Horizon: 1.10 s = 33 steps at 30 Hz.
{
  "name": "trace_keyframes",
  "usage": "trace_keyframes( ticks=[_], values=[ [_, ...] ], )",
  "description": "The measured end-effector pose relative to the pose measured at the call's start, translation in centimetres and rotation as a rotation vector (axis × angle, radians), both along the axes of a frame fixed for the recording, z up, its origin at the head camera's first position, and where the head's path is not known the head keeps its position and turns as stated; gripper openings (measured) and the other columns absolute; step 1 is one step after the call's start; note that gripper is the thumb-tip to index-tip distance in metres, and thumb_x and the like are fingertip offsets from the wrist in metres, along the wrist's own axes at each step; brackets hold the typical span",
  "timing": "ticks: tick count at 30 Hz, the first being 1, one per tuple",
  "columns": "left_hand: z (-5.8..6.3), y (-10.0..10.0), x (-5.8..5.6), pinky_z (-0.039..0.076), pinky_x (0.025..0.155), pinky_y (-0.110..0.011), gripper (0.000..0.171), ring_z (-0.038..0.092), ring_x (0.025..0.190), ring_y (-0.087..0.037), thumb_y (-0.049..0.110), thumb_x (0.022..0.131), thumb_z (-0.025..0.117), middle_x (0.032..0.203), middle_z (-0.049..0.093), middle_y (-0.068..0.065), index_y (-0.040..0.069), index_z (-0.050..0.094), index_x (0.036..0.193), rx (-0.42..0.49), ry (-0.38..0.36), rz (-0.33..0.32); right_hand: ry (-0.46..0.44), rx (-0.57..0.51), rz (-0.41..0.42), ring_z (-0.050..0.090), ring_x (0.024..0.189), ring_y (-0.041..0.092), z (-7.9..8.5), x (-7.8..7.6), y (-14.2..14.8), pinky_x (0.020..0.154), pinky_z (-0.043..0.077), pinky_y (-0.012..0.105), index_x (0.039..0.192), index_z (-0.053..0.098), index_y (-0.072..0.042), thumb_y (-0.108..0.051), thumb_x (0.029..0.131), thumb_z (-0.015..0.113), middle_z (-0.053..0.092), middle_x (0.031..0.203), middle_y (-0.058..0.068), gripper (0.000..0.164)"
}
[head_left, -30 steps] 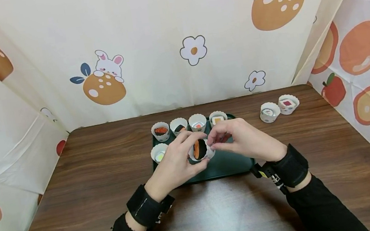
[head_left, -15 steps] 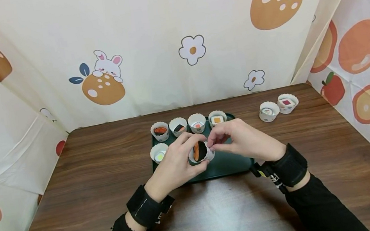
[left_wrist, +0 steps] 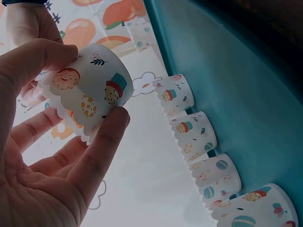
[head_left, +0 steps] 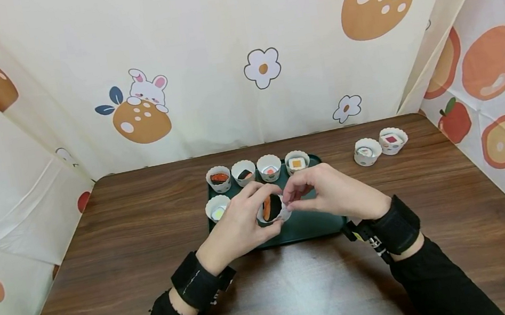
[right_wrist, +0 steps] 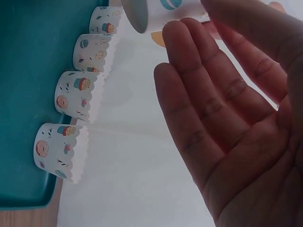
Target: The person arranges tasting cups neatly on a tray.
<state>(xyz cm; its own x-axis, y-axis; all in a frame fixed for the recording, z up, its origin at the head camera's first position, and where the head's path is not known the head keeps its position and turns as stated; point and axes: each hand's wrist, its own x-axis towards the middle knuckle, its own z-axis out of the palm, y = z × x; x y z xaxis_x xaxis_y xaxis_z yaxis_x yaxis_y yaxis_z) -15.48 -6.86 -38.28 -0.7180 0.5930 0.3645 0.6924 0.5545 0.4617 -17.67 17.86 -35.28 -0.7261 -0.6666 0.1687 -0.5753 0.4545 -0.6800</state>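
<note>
My left hand (head_left: 241,218) grips a white paper baking cup (left_wrist: 90,85), thumb and fingers round its sides. In the left wrist view its cupcake and donut print shows and its scalloped rim is tilted. Inside the cup sits an orange and black piece (head_left: 272,207) that looks like sushi. From the other side, my right hand (head_left: 335,191) pinches the cup's rim between thumb and index finger. Both hands are over the dark green tray (head_left: 312,224). In the right wrist view the rim where the right fingertips meet is partly cut off at the top.
Along the tray's far edge stands a row of several filled cups (head_left: 269,168). Another cup (head_left: 217,208) with a yellow-green centre is at the tray's left. Two cups (head_left: 379,147) stand on the brown table (head_left: 432,197) to the right. A patterned curtain (head_left: 205,99) hangs behind.
The held cup and both hands shift very slightly, the cup a little to the left. Both hands keep their hold, and the other cups stay in place.
</note>
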Motion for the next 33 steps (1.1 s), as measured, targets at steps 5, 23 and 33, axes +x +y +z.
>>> trace_keyframes(
  ticks=[5, 23, 33],
  values=[
    [0.0, -0.2, -0.3, 0.05, 0.07, -0.022, 0.054, 0.062, 0.088, -0.02, 0.016, 0.086, 0.089, 0.117, 0.067, -0.008, 0.01, 0.066, 0.134, -0.03, -0.013, -0.003, -0.005, 0.021, -0.011, 0.071, 0.089, 0.003, 0.1, 0.0, 0.2, 0.083, 0.063, 0.033, 0.103, 0.078, -0.018, -0.012, 0.093, 0.084, 0.077, 0.095, -0.012, 0.014],
    [-0.3, -0.8, -1.9, 0.055, 0.071, -0.025, 0.053, 0.059, 0.085, -0.017, 0.016, 0.088, 0.087, 0.109, 0.062, -0.008, 0.008, 0.065, 0.135, -0.178, -0.061, -0.007, 0.003, 0.064, -0.066, 0.07, 0.089, 0.002, 1.3, 0.3, 1.5, 0.084, 0.06, 0.029, 0.108, 0.076, -0.023, -0.018, 0.093, 0.086, 0.075, 0.096, -0.015, 0.019],
    [-0.8, -0.9, -3.5, 0.062, 0.096, -0.053, 0.054, 0.07, 0.123, -0.038, 0.014, 0.087, 0.087, 0.128, 0.068, -0.02, 0.007, 0.064, 0.135, -0.229, -0.064, 0.027, -0.002, 0.061, -0.084, 0.07, 0.09, 0.001, 1.6, 0.4, 2.0, 0.084, 0.059, 0.028, 0.108, 0.076, -0.024, -0.019, 0.094, 0.085, 0.075, 0.096, -0.015, 0.018]
  ],
)
